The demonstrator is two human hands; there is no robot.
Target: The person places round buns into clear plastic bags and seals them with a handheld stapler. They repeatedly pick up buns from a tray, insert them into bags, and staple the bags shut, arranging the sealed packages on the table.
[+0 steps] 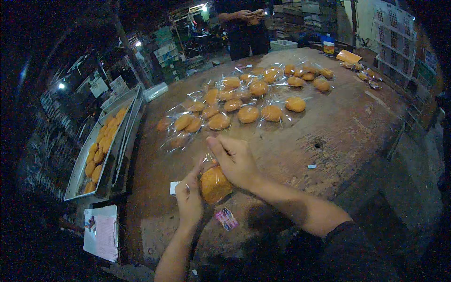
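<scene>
Between my two hands is a golden-brown bread bun (215, 185) in a clear plastic bag. My left hand (189, 197) grips the bag at its left side, thumb pointing up. My right hand (236, 160) is closed over the bag's upper right part, its fingers folded; the bag's mouth is mostly hidden there. A small pink printed label (226, 219) lies on the wooden table (282, 155) just below the bun. Beside my left hand sits a small white stack of paper slips (174, 188), partly covered by it. Beyond my hands lie several bagged buns (248, 114).
At left, a metal tray (79, 176) holds rows of unbagged buns (102, 141). Papers (102, 231) hang by the table's left edge. At the far side are a bottle (328, 46), small packets (368, 75) and a standing person (246, 31) with both hands raised together.
</scene>
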